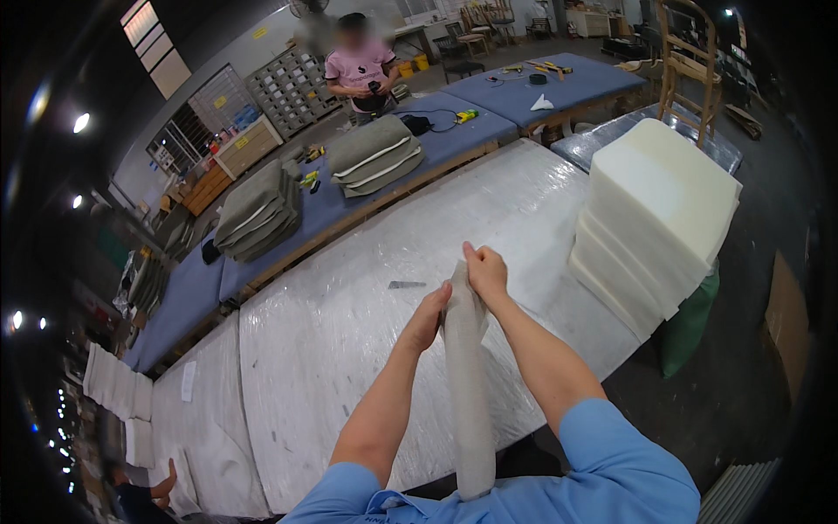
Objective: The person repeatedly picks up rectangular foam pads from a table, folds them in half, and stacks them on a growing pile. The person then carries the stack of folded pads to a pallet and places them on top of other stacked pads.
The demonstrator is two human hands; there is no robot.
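A long grey-beige fabric cushion [465, 384] stands nearly edge-on in front of me, its lower end against my blue shirt. On its right side, my right hand [486, 271] is closed on the fabric at the far top end, thumb uppermost. From the left, my left hand [428, 316] grips the same end, a little nearer to me, with its fingers mostly hidden behind the cushion. Below it spreads a pale worktable [340, 349] wrapped in clear plastic film. A small flat grey strip [407, 285] lies on the film left of my hands.
A tall stack of white foam pads [646, 227] stands at the table's right end, beside a green sack [692, 327]. Beyond are blue-topped tables [349, 210] with grey cushion stacks [375, 155] and tools. One person [360, 70] stands across; another [144, 493] works at lower left.
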